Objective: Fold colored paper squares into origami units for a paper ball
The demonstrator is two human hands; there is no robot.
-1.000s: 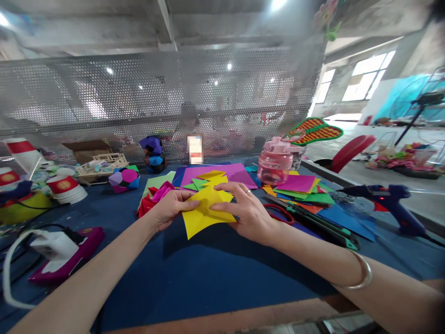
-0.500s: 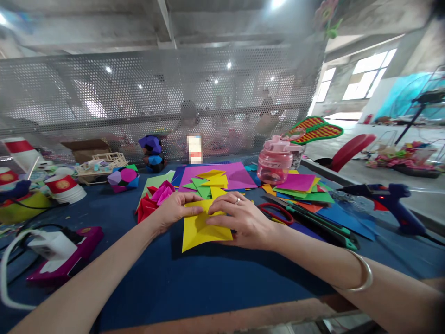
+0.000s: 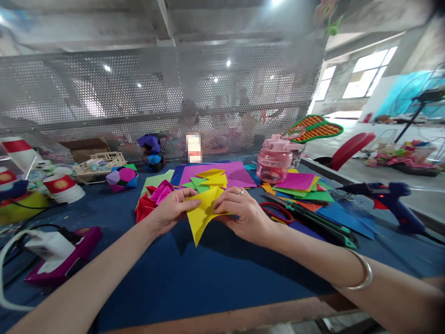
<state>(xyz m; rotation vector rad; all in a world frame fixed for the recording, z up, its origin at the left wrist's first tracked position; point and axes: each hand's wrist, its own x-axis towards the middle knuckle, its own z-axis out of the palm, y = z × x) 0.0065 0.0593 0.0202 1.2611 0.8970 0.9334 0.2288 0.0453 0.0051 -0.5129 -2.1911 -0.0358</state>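
"Two hands on one paper?"

"Yes. The left hand (image 3: 170, 211) pinches the upper left of a yellow paper (image 3: 200, 215), thumb on top. The right hand (image 3: 241, 211) has its fingers gathered closely on the right edge. The paper is up in the air between them, bent, with one corner pointing down at the desk (image 3: 208, 290)."

"What could spoil it?"

"Uneven pressure, I'd say. If one hand squeezes harder or pulls sideways, the bend could set as a crooked crease, or the sheet could tear. How the fingertips behind it grip, I cannot tell."

"And close by?"

"Red folded paper (image 3: 143, 209) and pink folded paper (image 3: 163, 191) lie just beside the left hand. A careless wrist might crush their points. Behind the held sheet sit yellow folded pieces (image 3: 219, 180) and a green one (image 3: 199, 183); dropping the sheet there could muddle it with them."

"The right side looks busier."

"It is. Scissors (image 3: 287, 214) with red handles lie near the right hand, so a wide swing of that arm might knock them. Past them are a stack of coloured paper (image 3: 297, 183) and a pink bottle (image 3: 274, 163), which could wet everything if tipped and leaking."

"Farthest out?"

"A glue gun (image 3: 392, 197), a red light showing on it. If that means it's hot, a stray elbow could get burned."
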